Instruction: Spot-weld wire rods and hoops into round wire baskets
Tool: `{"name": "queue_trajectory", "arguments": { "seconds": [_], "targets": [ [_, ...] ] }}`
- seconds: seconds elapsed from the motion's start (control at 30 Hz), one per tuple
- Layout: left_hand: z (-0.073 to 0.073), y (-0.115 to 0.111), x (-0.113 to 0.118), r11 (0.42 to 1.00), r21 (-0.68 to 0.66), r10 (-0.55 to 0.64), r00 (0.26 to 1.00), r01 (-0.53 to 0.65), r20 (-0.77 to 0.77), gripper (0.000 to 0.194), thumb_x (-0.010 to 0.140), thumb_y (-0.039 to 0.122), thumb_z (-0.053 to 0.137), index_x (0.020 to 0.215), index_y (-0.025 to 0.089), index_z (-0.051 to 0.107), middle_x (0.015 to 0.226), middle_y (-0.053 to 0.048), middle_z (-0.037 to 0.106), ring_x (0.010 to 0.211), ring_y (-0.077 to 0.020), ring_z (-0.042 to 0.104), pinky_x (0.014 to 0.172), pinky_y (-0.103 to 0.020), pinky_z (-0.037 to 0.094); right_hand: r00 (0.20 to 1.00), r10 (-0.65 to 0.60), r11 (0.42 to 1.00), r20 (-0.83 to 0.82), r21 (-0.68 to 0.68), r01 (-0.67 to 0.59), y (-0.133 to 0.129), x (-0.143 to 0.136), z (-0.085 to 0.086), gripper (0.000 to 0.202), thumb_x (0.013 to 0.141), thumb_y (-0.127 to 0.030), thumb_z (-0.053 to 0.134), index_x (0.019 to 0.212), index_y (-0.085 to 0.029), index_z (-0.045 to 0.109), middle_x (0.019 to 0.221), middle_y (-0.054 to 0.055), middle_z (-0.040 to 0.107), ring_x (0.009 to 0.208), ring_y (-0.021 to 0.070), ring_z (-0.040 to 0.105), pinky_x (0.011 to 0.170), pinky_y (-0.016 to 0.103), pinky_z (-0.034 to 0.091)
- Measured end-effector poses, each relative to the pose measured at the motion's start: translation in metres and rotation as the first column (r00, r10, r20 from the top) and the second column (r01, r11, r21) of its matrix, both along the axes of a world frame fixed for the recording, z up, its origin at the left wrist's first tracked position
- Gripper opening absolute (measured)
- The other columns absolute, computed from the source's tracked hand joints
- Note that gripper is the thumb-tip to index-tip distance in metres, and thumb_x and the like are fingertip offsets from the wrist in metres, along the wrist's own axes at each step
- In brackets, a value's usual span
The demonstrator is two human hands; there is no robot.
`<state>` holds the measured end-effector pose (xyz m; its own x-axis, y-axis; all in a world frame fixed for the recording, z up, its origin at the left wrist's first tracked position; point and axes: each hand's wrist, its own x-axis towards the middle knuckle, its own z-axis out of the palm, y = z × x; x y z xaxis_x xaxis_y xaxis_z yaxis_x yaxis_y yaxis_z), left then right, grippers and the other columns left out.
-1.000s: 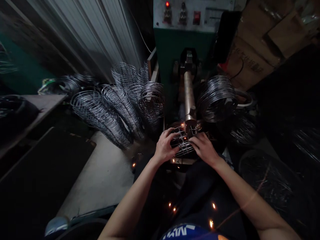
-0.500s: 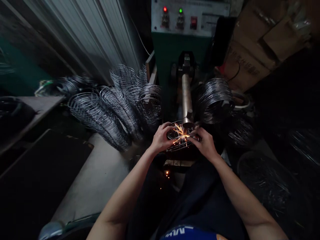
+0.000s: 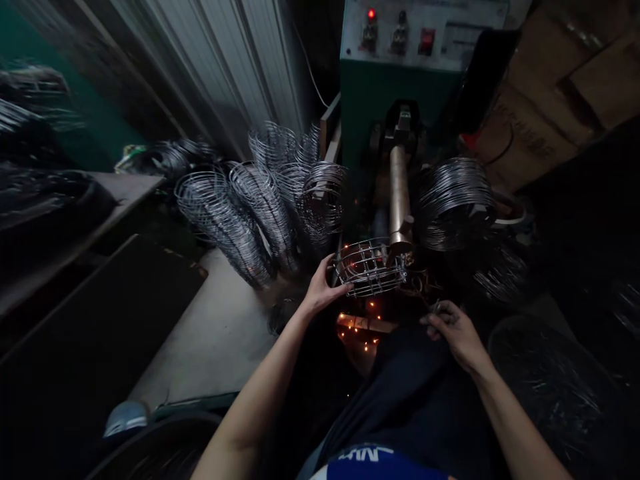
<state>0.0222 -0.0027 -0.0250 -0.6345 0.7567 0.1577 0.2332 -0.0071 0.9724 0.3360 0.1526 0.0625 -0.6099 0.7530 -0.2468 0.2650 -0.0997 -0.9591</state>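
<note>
A round, silver wire-mesh basket (image 3: 370, 268) sits under the lower end of a copper-coloured metal rod (image 3: 399, 193), its left rim gripped between thumb and fingers of the left hand (image 3: 324, 290); the right hand (image 3: 449, 325), apart from it, pinches a small grey metal piece (image 3: 437, 307) too dim to make out. At lower right, a wide, dark, round container (image 3: 492, 340) holds loose, thin metal pieces (image 3: 565, 400); at lower left, the contents of a black round bin (image 3: 150, 427) are mostly lost in shadow. Blurred dark characters mark a brown cardboard box (image 3: 545, 127), print on the pale grey control panel (image 3: 425, 50) is too small to read, and white letters on the blue garment (image 3: 395, 467) show only partly
</note>
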Motion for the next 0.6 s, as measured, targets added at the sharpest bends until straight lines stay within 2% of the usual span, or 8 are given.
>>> {"name": "queue_trajectory", "arguments": {
  "seconds": [0.1,0.17,0.33,0.4,0.5,0.53,0.6],
  "targets": [
    [0.007,0.0,0.001,0.999,0.018,0.05,0.999,-0.049,-0.018,0.09,0.06,0.039,0.09,0.138,0.019,0.049,0.13,-0.012,0.061,0.117,-0.0275,0.061,0.104,-0.045,0.05,0.998,0.02,1.0,-0.054,-0.013,-0.021,-0.015,-0.012,-0.001,0.055,0.074,-0.057,0.087,0.092,-0.018,0.051,0.079,0.007,0.07,0.055,0.0129,0.059,0.049,0.021,0.048],
    [0.013,-0.008,0.004,0.997,0.03,0.066,0.997,-0.065,-0.037,0.088,0.058,0.037,0.091,0.134,0.019,0.051,0.123,-0.01,0.063,0.111,-0.0254,0.062,0.1,-0.043,0.052,0.996,0.047,0.999,-0.069,-0.024,-0.049,-0.024,-0.019,0.003,0.054,0.075,-0.056,0.086,0.09,-0.018,0.052,0.075,0.006,0.069,0.052,0.0115,0.057,0.047,0.02,0.046],
    [0.032,-0.037,0.026,0.998,0.07,0.017,0.987,-0.006,-0.159,0.082,0.063,0.032,0.087,0.136,0.021,0.05,0.121,-0.009,0.063,0.109,-0.0225,0.063,0.098,-0.039,0.054,0.989,0.119,0.991,-0.085,-0.054,-0.124,-0.037,-0.031,0.021,0.049,0.079,-0.054,0.084,0.085,-0.018,0.052,0.066,0.0,0.063,0.042,0.0074,0.047,0.038,0.016,0.034],
    [0.039,-0.041,0.036,0.997,0.078,0.019,0.971,-0.001,-0.237,0.072,0.064,0.031,0.087,0.128,0.02,0.054,0.12,-0.009,0.063,0.109,-0.0233,0.063,0.097,-0.039,0.054,0.979,0.169,0.982,-0.113,-0.064,-0.177,-0.038,-0.034,0.03,0.045,0.08,-0.053,0.083,0.085,-0.018,0.055,0.064,-0.001,0.062,0.04,0.0065,0.045,0.037,0.015,0.032],
    [0.043,-0.039,0.047,0.998,0.068,0.011,0.934,0.014,-0.357,0.051,0.066,0.032,0.086,0.11,0.019,0.063,0.124,-0.012,0.06,0.117,-0.0276,0.06,0.101,-0.042,0.052,0.947,0.288,0.955,-0.142,-0.024,-0.294,-0.036,-0.039,0.043,0.039,0.086,-0.053,0.077,0.098,-0.018,0.066,0.078,0.004,0.07,0.055,0.0127,0.062,0.05,0.021,0.048],
    [0.043,-0.036,0.049,0.998,0.061,0.009,0.923,0.016,-0.384,0.048,0.067,0.033,0.086,0.108,0.019,0.065,0.127,-0.013,0.06,0.12,-0.029,0.059,0.102,-0.044,0.051,0.931,0.345,0.938,-0.12,0.022,-0.345,-0.035,-0.041,0.047,0.037,0.09,-0.052,0.074,0.104,-0.018,0.069,0.086,0.006,0.072,0.066,0.0158,0.067,0.06,0.024,0.053],
    [0.041,-0.032,0.054,0.998,0.058,0.006,0.913,0.019,-0.408,0.048,0.07,0.035,0.086,0.113,0.02,0.069,0.133,-0.014,0.058,0.124,-0.0302,0.058,0.104,-0.045,0.051,0.893,0.449,0.879,-0.016,0.188,-0.439,-0.032,-0.047,0.052,0.029,0.096,-0.046,0.067,0.111,-0.021,0.071,0.099,0.006,0.073,0.086,0.0191,0.07,0.078,0.029,0.055]
  ]
}}
